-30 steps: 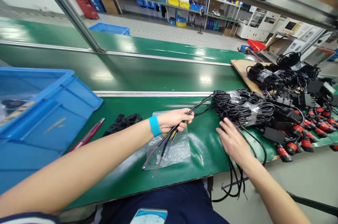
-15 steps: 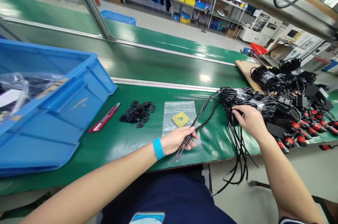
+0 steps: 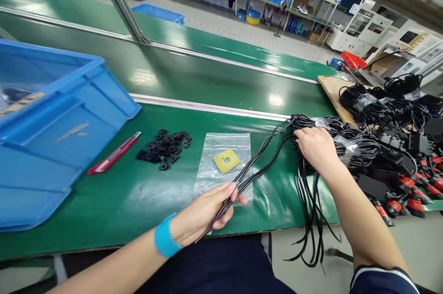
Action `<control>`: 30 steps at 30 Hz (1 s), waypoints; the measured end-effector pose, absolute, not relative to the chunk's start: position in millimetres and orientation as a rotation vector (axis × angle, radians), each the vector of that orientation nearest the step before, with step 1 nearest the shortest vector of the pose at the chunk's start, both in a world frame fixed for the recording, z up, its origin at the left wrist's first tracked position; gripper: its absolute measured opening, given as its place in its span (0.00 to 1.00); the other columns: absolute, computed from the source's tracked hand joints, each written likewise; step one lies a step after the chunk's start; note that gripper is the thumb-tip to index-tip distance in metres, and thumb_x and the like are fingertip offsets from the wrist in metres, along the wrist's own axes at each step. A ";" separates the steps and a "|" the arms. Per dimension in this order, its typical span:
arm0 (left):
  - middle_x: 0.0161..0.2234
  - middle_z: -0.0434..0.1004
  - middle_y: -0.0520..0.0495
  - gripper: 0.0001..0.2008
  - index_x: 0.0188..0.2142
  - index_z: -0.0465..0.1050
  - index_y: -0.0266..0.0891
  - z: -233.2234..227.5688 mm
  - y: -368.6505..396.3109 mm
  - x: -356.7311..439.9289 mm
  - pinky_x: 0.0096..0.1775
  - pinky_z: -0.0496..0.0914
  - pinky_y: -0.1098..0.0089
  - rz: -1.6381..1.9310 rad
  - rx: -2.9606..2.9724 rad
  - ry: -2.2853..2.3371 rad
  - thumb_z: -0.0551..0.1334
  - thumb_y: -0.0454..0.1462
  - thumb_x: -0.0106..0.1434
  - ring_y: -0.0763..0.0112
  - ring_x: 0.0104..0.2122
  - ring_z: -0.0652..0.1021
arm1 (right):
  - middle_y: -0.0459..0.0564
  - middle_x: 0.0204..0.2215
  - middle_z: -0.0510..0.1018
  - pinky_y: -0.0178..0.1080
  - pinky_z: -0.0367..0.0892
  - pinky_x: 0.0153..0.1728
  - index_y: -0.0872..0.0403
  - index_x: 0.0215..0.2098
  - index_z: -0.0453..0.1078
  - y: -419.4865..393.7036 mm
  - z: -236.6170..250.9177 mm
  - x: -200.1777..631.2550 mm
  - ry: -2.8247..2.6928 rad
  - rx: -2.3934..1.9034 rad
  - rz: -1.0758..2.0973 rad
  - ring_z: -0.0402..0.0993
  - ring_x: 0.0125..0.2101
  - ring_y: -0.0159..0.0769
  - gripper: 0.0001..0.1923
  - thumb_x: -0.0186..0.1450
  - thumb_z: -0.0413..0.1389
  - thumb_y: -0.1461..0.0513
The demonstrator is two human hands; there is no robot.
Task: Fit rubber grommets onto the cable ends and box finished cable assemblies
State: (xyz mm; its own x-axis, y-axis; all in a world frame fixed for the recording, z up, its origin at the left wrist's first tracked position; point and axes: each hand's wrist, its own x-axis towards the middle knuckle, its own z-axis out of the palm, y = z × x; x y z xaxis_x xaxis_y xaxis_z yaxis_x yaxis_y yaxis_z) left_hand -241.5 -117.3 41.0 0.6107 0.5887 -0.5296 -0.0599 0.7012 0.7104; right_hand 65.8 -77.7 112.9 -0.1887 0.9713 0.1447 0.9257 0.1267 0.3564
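Observation:
Several thin black cables [image 3: 260,150] run from a coiled bundle [image 3: 360,146] down to my left hand [image 3: 216,208], which is closed around them near their stripped ends. At the left side of that bundle, my right hand [image 3: 316,146] rests on the coils with its fingers curled over the cables; its fingertips are partly hidden. More loose cable ends [image 3: 309,211] hang below it over the table's front edge. Just beyond my left hand, a yellow square plate with a round hole [image 3: 226,161] lies on a clear zip bag [image 3: 207,171].
Small black parts [image 3: 164,147] lie in a pile beside a red utility knife [image 3: 114,153]. A large blue bin [image 3: 79,132] stands at the left. More cable coils [image 3: 374,102] lie on cardboard at the right, near red-and-black connectors [image 3: 411,192]. A metal post [image 3: 119,3] rises behind.
My left hand has drawn the cable ends down and to the left, toward my body. My right hand has stayed at the bundle, its fingers now lying further over it. The view has shifted.

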 end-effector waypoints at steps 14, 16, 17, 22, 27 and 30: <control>0.39 0.82 0.43 0.31 0.30 0.61 0.39 38.0 -100.8 -256.4 0.18 0.50 0.75 0.196 0.636 0.853 0.63 0.64 0.59 0.85 0.15 0.63 | 0.55 0.48 0.82 0.44 0.69 0.49 0.61 0.55 0.73 -136.9 64.4 58.1 2.698 1.443 0.353 0.77 0.49 0.41 0.20 0.68 0.49 0.74; 0.41 0.81 0.43 0.30 0.29 0.61 0.38 34.9 -101.7 -256.4 0.19 0.53 0.75 0.181 0.641 0.846 0.62 0.64 0.60 0.83 0.17 0.65 | 0.55 0.48 0.82 0.46 0.71 0.51 0.61 0.51 0.75 -149.4 69.5 61.5 2.726 1.484 0.345 0.77 0.50 0.43 0.19 0.68 0.48 0.74; 0.42 0.80 0.43 0.30 0.29 0.62 0.38 33.9 -102.1 -256.7 0.20 0.54 0.74 0.183 0.650 0.848 0.62 0.64 0.61 0.83 0.18 0.66 | 0.55 0.47 0.82 0.46 0.72 0.51 0.60 0.49 0.76 -154.8 71.9 62.3 2.740 1.506 0.319 0.77 0.50 0.43 0.18 0.68 0.49 0.74; 0.32 0.72 0.50 0.27 0.29 0.67 0.38 38.7 -94.5 -266.1 0.23 0.56 0.73 0.215 0.650 0.819 0.61 0.59 0.65 0.82 0.20 0.60 | 0.56 0.50 0.81 0.44 0.75 0.50 0.57 0.55 0.75 -176.8 82.5 72.4 2.887 1.694 0.155 0.76 0.53 0.43 0.18 0.69 0.54 0.72; 0.32 0.74 0.47 0.24 0.26 0.66 0.41 57.4 -83.1 -264.9 0.43 0.72 0.68 0.352 0.643 0.760 0.63 0.56 0.66 0.67 0.35 0.74 | 0.54 0.44 0.80 0.42 0.76 0.42 0.45 0.64 0.68 -183.0 82.0 69.2 2.880 2.018 0.274 0.78 0.42 0.39 0.30 0.67 0.57 0.72; 0.41 0.79 0.42 0.23 0.26 0.67 0.40 63.9 -92.0 -246.5 0.61 0.66 0.62 0.317 0.565 0.640 0.65 0.54 0.64 0.56 0.53 0.74 | 0.52 0.37 0.81 0.43 0.74 0.45 0.52 0.64 0.69 -165.7 72.7 42.6 2.964 1.803 0.309 0.77 0.39 0.40 0.27 0.68 0.54 0.73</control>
